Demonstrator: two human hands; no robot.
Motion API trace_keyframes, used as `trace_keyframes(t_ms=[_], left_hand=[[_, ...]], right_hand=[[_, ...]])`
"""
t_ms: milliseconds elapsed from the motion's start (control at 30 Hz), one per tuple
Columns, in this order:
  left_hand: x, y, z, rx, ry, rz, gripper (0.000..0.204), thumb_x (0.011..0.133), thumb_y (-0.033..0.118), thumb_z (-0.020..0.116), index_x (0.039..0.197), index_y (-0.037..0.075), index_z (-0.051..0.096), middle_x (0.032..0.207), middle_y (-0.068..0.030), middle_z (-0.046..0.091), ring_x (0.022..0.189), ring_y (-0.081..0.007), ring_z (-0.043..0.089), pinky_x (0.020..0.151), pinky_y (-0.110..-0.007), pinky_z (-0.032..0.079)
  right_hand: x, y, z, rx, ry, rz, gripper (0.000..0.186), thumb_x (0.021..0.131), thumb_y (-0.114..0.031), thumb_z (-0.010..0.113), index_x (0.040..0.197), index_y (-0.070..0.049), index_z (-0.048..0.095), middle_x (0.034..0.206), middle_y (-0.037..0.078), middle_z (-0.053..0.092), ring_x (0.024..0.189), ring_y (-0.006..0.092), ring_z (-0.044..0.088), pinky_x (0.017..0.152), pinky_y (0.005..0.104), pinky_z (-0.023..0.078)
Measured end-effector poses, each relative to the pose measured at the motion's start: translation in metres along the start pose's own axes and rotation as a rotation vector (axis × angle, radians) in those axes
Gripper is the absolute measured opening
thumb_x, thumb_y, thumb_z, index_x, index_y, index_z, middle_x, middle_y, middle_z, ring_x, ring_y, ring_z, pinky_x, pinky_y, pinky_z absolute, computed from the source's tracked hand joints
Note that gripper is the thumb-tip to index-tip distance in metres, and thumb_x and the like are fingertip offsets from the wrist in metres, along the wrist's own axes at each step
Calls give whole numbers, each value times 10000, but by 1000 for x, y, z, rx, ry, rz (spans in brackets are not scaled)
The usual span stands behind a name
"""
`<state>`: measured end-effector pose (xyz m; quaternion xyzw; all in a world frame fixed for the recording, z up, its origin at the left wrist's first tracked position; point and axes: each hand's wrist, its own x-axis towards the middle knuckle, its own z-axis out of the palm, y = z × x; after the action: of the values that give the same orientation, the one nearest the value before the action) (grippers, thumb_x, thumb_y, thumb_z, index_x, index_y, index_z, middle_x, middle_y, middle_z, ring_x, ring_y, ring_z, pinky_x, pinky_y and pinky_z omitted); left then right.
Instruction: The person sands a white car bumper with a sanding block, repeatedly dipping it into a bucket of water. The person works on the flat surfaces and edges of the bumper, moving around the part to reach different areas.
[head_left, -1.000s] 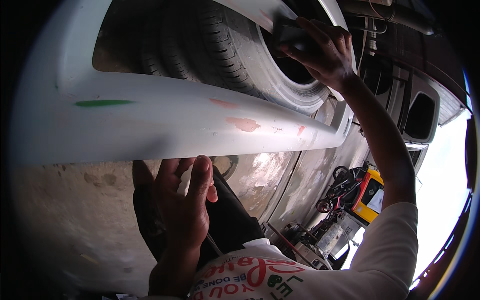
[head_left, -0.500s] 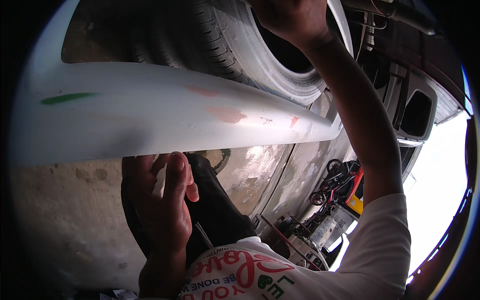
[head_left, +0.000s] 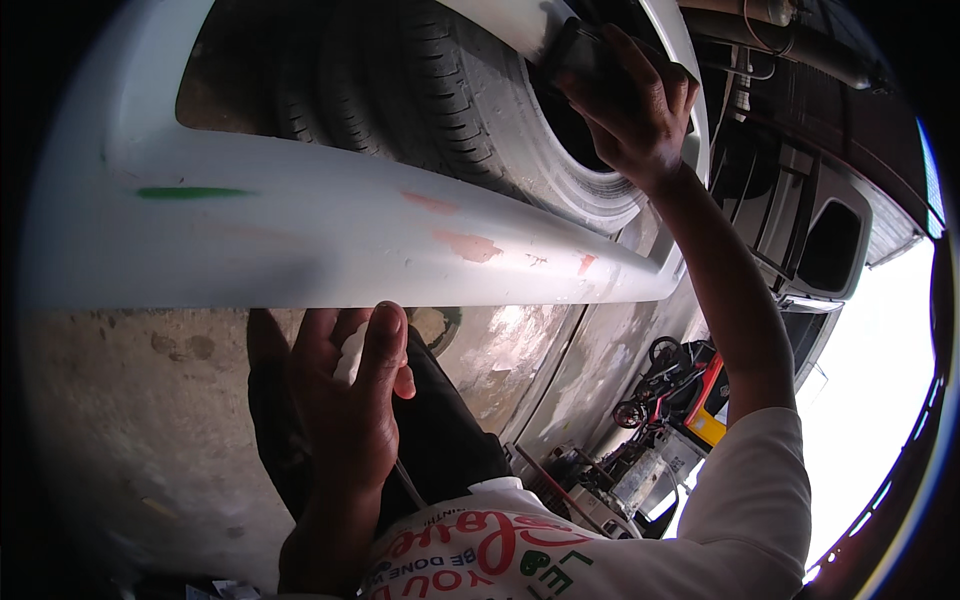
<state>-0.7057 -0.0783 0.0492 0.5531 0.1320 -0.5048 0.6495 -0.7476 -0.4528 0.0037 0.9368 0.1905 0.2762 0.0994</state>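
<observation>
A large white car bumper [head_left: 330, 240] with an opening spans the view. It carries a green streak and several reddish patches. At its lower edge is my left hand [head_left: 350, 400], closed on the edge with the thumb in front and the other fingertips hidden behind. A pale patch shows between thumb and fingers; I cannot tell what it is. At the upper right, my right hand [head_left: 645, 115] is closed around a dark block [head_left: 580, 52], which lies against the bumper's upper bar. The block's underside is hidden.
Several tyres [head_left: 445, 90] stand behind the bumper's opening, close to its lower bar. Below is a stained concrete floor [head_left: 150, 430]. Further right are a motorcycle [head_left: 640, 400], a light-coloured vehicle [head_left: 835, 220] and a clutter of equipment [head_left: 620, 490].
My right hand has come lower, so the dark block now shows. The bumper sits slightly further right in view, with my left hand still at its lower edge.
</observation>
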Motion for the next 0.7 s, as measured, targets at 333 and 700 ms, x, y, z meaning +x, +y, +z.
trace_keyframes(t_ms=[333,700], left_hand=[[-4,-7,-3,-11,-9,-12,337,1083,281,635,1316,43,585,973,-10,603,723,-56,484,550,-231,389],[-2,-13,-2,-63,7,8,316,1037,273,721,1165,11,600,926,-83,694,629,-87,571,521,-235,437]], right_hand=[[8,2,-16,-36,-154,-54,402,820,-258,852,1185,-417,800,1496,70,595,1188,267,601,942,445,453],[-41,17,-51,-43,-430,-139,470,798,-432,850,1240,-550,743,1523,-86,593,1315,153,586,1061,409,406]])
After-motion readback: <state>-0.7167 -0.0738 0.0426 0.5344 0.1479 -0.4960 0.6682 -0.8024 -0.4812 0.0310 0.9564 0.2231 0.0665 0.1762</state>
